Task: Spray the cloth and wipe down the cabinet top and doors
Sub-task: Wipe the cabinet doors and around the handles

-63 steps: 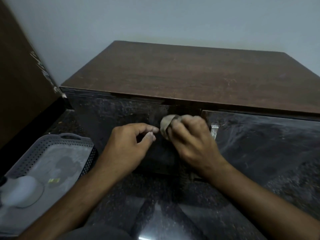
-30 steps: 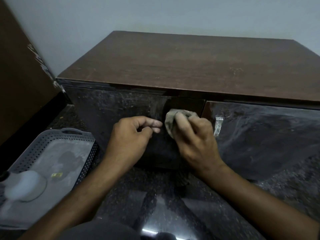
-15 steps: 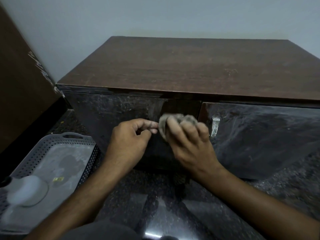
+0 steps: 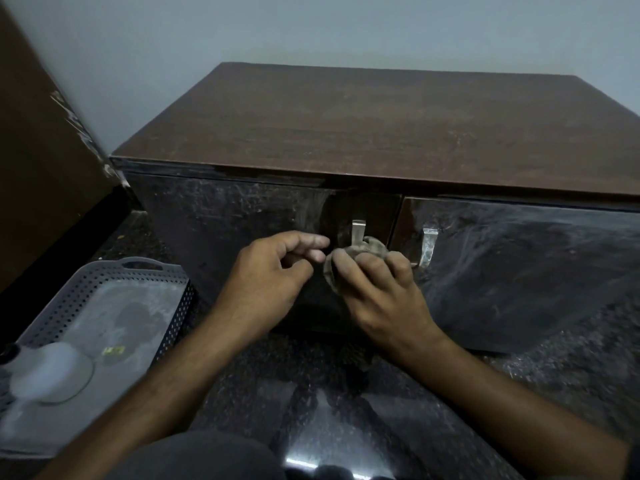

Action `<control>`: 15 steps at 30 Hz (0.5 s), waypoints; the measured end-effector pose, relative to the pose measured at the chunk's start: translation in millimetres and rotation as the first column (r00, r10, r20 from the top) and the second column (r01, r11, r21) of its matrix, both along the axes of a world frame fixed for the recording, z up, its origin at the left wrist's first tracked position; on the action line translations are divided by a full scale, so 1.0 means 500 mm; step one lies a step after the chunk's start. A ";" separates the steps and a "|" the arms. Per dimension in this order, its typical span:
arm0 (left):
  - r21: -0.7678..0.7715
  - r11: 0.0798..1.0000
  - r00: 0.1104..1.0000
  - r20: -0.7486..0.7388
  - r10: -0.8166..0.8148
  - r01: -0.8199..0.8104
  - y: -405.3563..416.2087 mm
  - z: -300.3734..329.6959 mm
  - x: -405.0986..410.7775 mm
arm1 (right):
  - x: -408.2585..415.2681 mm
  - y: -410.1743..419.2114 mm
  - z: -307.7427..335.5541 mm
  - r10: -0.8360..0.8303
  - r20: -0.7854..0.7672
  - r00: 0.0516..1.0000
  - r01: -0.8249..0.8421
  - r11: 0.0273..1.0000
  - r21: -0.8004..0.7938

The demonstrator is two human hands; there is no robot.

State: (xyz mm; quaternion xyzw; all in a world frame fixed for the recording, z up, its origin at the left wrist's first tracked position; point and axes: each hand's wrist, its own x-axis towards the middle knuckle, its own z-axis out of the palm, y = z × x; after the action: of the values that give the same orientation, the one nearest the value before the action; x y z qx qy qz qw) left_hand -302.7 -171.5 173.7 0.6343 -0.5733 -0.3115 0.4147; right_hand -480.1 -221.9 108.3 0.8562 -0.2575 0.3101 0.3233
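Observation:
A low cabinet with a brown wooden top (image 4: 381, 133) stands in front of me. Its two glossy dark doors (image 4: 225, 223) are streaked with dust. My right hand (image 4: 381, 292) presses a bunched grey-brown cloth (image 4: 363, 252) against the left door, just below its metal handle (image 4: 357, 230). My left hand (image 4: 273, 275) hovers beside it with curled fingers, thumb and forefinger close to the door's edge; I cannot tell whether they touch the door. The right door's handle (image 4: 428, 247) shows to the right.
A grey perforated plastic tray (image 4: 114, 306) lies on the dark polished floor at the left, with a white spray bottle (image 4: 48, 372) lying in it. A brown wooden panel (image 4: 38, 168) leans along the left wall. A grey wall rises behind the cabinet.
My right hand with the cloth has slid down the left door, uncovering its metal handle. The left hand stays beside it with small shifts.

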 end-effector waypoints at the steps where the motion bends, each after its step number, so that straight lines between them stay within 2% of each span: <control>1: 0.001 1.000 1.000 -0.004 -0.025 0.025 0.003 0.000 -0.002 | -0.003 0.000 0.001 0.007 0.014 1.000 -0.007 1.000 0.028; 6: -0.074 0.997 0.999 -0.031 -0.029 0.026 -0.001 0.004 -0.001 | -0.002 -0.013 0.030 -0.031 0.244 0.969 -0.005 0.989 0.149; 10: -0.055 0.997 0.998 0.002 -0.062 0.063 0.004 0.003 -0.003 | -0.008 -0.002 -0.024 0.096 0.115 0.989 -0.115 0.978 0.171; 12: -0.054 0.997 0.999 0.010 -0.046 0.046 0.004 0.003 -0.004 | -0.013 0.010 -0.047 0.069 0.083 0.994 -0.087 0.967 0.238; 15: -0.081 0.997 1.000 -0.001 -0.004 0.004 -0.001 0.004 -0.003 | -0.009 0.018 -0.023 0.016 0.254 0.967 -0.085 0.961 0.262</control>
State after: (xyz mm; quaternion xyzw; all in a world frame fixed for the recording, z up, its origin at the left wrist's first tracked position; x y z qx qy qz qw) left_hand -304.1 -172.0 175.4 0.6156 -0.5866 -0.2892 0.4396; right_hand -484.8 -212.8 96.9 0.8528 -0.3139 0.3853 0.1604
